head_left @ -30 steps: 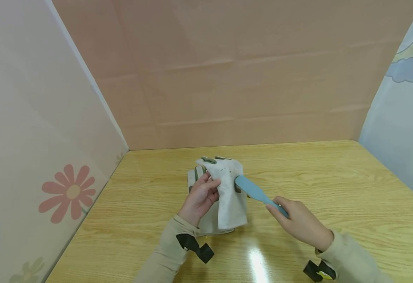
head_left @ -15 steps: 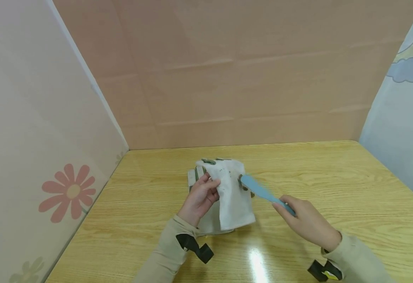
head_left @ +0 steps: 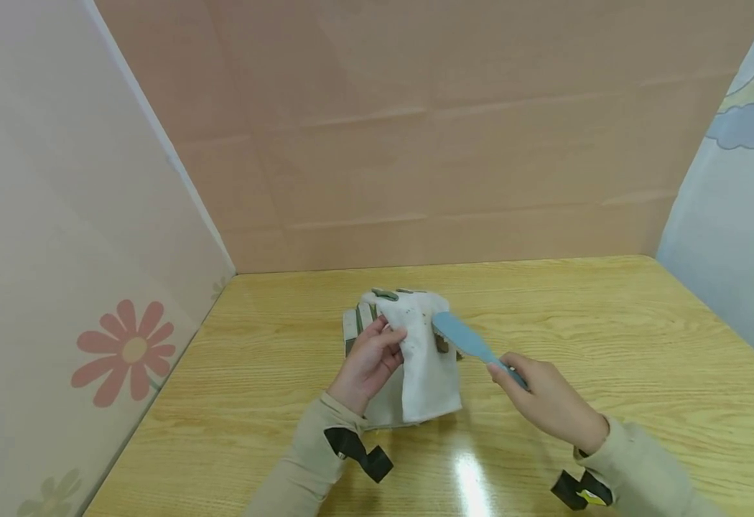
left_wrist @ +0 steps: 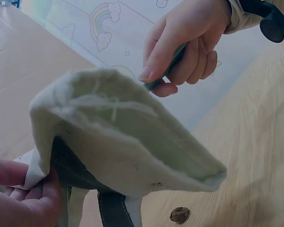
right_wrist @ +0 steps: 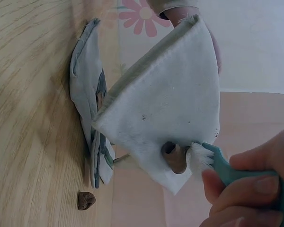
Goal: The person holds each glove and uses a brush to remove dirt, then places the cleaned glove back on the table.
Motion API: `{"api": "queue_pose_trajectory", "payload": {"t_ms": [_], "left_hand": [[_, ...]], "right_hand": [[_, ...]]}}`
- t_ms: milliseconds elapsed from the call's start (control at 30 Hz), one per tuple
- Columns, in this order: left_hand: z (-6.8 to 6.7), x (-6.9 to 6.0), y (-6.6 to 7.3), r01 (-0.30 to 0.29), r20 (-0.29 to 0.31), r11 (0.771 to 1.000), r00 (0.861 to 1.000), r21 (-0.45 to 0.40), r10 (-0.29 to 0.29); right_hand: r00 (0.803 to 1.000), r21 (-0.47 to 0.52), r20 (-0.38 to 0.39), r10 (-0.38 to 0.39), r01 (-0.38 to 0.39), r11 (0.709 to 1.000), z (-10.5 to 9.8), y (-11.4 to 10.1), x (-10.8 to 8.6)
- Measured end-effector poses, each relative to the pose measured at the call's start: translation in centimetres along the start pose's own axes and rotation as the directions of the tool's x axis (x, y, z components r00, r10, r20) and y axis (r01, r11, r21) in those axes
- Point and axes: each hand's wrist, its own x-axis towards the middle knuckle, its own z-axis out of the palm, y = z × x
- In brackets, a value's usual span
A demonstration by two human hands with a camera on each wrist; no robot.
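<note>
Clock is head view, centred on the upper glove.

Left hand point(head_left: 367, 362) at 9: thumb and fingers pinching the edge of a white work glove point(head_left: 430, 380) with green patches. Glove is held up over the table point(head_left: 610, 345), cuff toward 6, open; loose threads at the cuff, dark specks on the cloth.

Right hand point(head_left: 551, 406) between 3 and 4: fingers wrapped round the handle of a blue brush point(head_left: 470, 341), head pointing to 10. White bristles point(right_wrist: 201, 158) against the glove, right beside a brown curled bit point(right_wrist: 177, 161). Can't tell if that's stuck on or part of the glove.

Second glove point(head_left: 386, 408) lies underneath, showing at 7 and 10. Brown lump point(right_wrist: 86, 200) on the table near it, apart.

Pink flower point(head_left: 133, 350) on the wall at 9, brown backing sheet point(head_left: 429, 143) at 12.
</note>
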Motion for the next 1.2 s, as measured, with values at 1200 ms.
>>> {"api": "queue_pose_trajectory", "payload": {"t_ms": [1200], "left_hand": [[-0.3,0.1,0.0,-0.017,-0.003,1.000,1.000,-0.008,0.017]], "right_hand": [[0.996,-0.067,-0.035,-0.082,0.079,0.995,0.7,0.3,-0.6]]}}
